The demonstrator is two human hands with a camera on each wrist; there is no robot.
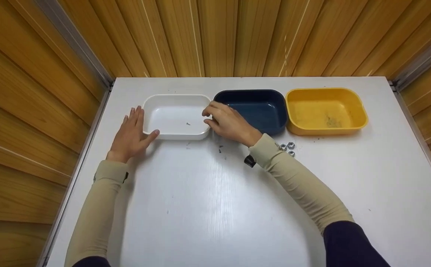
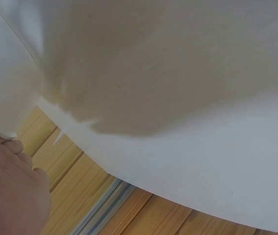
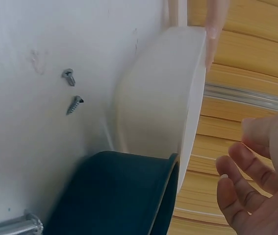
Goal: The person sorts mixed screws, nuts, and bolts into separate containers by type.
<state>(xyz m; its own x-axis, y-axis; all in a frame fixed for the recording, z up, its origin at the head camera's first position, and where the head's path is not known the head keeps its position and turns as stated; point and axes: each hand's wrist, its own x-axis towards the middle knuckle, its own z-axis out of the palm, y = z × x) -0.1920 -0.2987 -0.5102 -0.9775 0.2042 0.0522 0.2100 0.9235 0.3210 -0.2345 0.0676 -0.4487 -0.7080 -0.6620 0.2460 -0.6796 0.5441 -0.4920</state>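
My left hand (image 1: pixel 128 138) rests against the left side of a white plastic bin (image 1: pixel 176 136), fingers straight and the thumb on its near rim. A small screw (image 1: pixel 188 124) lies inside that bin. Over the bin's right end, beside a dark blue bin (image 1: pixel 273 128), hovers my right hand (image 1: pixel 228 120). In the right wrist view its fingers (image 3: pixel 246 159) are loosely bent and apart, and no object shows between them. Two screws (image 3: pixel 68 77) lie on the table just in front of the bins.
A yellow bin (image 1: pixel 364 115) with small metal pieces in it stands at the right of the row. Several hex nuts (image 1: pixel 291 145) lie near the right forearm. Wood-patterned walls (image 1: pixel 219 37) enclose the white table (image 1: pixel 208 207).
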